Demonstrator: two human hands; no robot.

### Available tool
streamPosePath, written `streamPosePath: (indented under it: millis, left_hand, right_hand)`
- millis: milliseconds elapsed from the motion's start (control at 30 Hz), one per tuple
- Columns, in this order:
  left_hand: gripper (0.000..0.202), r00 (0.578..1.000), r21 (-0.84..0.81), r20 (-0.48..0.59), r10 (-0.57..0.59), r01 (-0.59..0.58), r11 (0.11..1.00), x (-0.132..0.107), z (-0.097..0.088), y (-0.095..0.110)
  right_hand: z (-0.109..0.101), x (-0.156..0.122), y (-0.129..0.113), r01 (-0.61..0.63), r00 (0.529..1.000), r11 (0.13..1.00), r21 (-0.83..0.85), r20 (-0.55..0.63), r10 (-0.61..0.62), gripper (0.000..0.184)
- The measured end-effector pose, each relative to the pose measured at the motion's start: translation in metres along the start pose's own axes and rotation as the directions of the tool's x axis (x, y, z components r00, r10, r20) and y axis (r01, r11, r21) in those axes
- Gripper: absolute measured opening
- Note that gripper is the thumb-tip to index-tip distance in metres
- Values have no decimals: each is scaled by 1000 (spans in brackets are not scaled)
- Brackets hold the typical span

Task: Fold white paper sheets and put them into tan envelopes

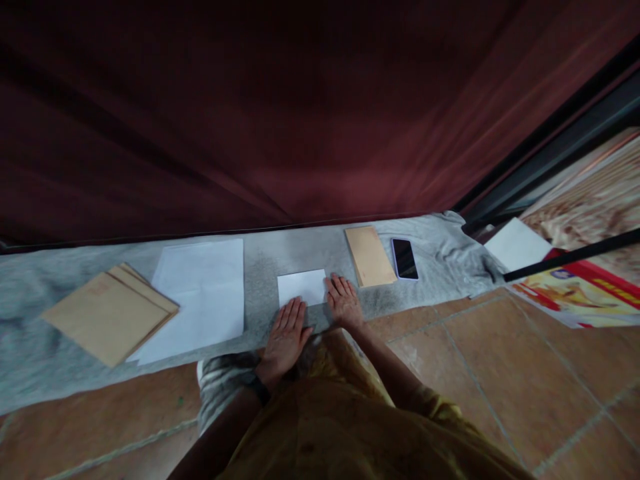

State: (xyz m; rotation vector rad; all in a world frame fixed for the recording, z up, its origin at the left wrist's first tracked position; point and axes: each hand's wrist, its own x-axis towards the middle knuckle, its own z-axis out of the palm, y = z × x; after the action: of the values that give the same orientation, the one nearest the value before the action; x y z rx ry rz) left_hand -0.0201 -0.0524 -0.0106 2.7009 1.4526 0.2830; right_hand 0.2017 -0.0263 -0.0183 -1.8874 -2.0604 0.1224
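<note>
A small white sheet of paper (301,287), perhaps folded, lies flat on the grey cloth (295,247) in front of me. At its lower left edge rests my left hand (286,337), laid flat with the fingers stretched out. My right hand (345,303) is also flat, its fingertips at the paper's right edge. Neither hand is closed around anything. Just beyond the right hand sit brown envelopes (370,257) in a small stack.
To the left, large white sheets (200,293) lie partly under several brown envelopes (107,313). A phone (405,259) lies right of the nearer envelopes. A dark red curtain (280,133) hangs behind the cloth. Dark metal bars (560,150) and a printed box (585,290) stand at right.
</note>
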Motion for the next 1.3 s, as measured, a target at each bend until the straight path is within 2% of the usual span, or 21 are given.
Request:
streamPosePath:
  millis: [100,200,333,467,667,833,1033,1300]
  left_hand:
    - [63,1000,19,1,13,-13,1000,0,-1,0]
    - [64,1000,33,-11,15,-15,999,1,-2,1]
    - [62,1000,30,-2,21,-21,999,0,2,1]
    - [61,1000,33,14,19,-19,999,-1,6,-1]
    - [66,999,9,-35,12,-12,1000,0,5,1]
    - [67,999,-3,-48,9,-9,1000,-1,2,2]
    - [67,999,-1,-51,5,-5,1000,-3,3,1]
    - [67,998,16,-63,3,-2,1000,-2,7,2]
  right_hand:
    - [-4,4,-7,-13,1000,999,41,4,12,50]
    - [-4,11,-26,39,999,994,106,18,-41,51]
    - [6,17,-56,172,981,966,193,60,-187,51]
    - [16,18,-68,177,977,969,174,85,-194,51]
    - [14,22,-57,69,994,993,91,76,-76,49]
    - [11,27,-39,30,998,999,24,46,-31,51]
    - [9,26,-25,-29,1000,998,46,-4,29,52]
    - [6,17,-21,-113,993,993,23,-17,114,51]
